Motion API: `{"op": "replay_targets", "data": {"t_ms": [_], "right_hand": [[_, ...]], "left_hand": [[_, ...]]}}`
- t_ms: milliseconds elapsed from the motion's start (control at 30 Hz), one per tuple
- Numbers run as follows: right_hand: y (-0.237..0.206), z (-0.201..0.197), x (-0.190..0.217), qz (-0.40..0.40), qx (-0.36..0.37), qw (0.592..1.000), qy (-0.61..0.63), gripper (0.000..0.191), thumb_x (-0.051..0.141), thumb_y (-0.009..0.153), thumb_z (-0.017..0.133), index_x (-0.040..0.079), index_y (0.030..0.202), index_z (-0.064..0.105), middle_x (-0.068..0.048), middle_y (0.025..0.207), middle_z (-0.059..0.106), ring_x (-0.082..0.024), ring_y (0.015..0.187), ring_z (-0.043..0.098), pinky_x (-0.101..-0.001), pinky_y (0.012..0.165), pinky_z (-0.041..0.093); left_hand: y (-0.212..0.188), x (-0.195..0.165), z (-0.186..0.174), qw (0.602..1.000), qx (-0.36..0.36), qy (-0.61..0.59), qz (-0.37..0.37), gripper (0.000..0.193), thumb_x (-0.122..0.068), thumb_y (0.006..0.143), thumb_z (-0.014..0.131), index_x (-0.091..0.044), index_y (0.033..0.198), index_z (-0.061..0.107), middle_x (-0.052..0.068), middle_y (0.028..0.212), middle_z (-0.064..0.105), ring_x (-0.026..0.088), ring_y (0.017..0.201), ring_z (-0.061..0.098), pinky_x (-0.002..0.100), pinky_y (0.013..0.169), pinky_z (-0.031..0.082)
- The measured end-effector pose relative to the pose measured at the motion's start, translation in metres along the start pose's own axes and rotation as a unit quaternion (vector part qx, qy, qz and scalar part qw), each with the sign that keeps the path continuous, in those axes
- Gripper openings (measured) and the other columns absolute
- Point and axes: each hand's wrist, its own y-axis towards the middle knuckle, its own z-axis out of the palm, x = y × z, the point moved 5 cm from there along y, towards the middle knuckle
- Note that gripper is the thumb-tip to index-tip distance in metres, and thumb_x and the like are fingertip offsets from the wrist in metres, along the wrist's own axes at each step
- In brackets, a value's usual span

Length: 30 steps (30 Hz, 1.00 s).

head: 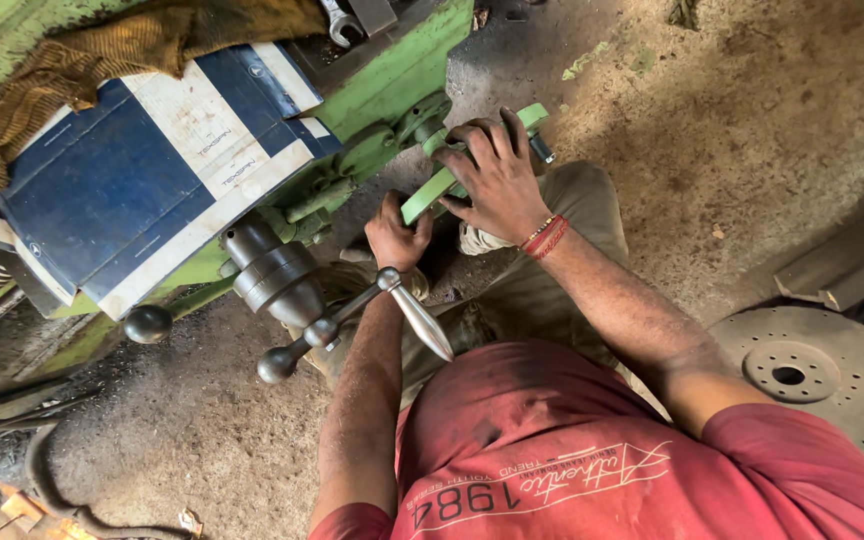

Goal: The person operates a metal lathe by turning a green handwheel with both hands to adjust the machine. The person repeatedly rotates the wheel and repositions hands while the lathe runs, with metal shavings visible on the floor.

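- The floor [752,120] is bare packed dirt, dark and oily, with scraps and flecks of green paint scattered over it.
- A green machine [392,75] runs from the upper left towards the middle; a blue and white cardboard box [142,180] lies on top of it, and a brown cloth [102,50] is draped over the box's far edge.
- A dark steel hub [272,275] juts from the machine's near edge, carrying ball-ended handles and one pointed silver spoke.
- The left hand [397,235] is closed tight around the lower end of a green lever [432,190] at the machine's near edge.
- The right hand [497,175], with a red thread band at the wrist, lies over the lever's upper part, fingers spread and curled onto it; this grip is looser, only half closed.
- A perforated round metal disc [802,370] lies flat on the floor at the right.
- A hose [42,480] curls across the floor at the lower left.
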Motion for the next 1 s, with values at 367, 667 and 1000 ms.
{"op": "replay_targets", "data": {"t_ms": [367,667,1000], "right_hand": [[0.0003,0.0025,0.0031,-0.005,-0.016,1.000,-0.005,0.063,0.051,0.084,0.083,0.019,0.134,0.063,-0.011,0.136,0.046,-0.033,0.137,0.040,-0.0641,0.124,0.019],[0.0010,0.0021,0.0071,0.006,-0.024,1.000,0.014,0.061,0.045,0.079,0.087,0.019,0.129,0.063,-0.008,0.134,0.047,-0.030,0.136,0.040,-0.0639,0.124,0.021],[0.0015,0.0054,0.0096,-0.002,-0.018,1.000,0.010,0.062,0.044,0.078,0.088,0.018,0.129,0.063,-0.007,0.135,0.046,-0.031,0.136,0.040,-0.0634,0.124,0.021]], "left_hand": [[-0.0023,0.0003,-0.0029,1.000,0.001,-0.011,-0.022,0.029,-0.023,0.081,0.077,-0.005,0.096,0.060,0.019,0.083,0.069,0.043,0.076,0.069,0.049,0.065,0.056],[-0.0042,0.0021,-0.0035,1.000,-0.004,-0.008,-0.023,0.027,-0.023,0.084,0.077,-0.005,0.096,0.059,0.019,0.085,0.069,0.044,0.077,0.069,0.050,0.066,0.056],[-0.0062,0.0049,-0.0038,1.000,-0.011,-0.005,-0.018,0.030,-0.024,0.083,0.077,-0.005,0.097,0.059,0.020,0.085,0.069,0.044,0.076,0.069,0.050,0.066,0.056]]}}
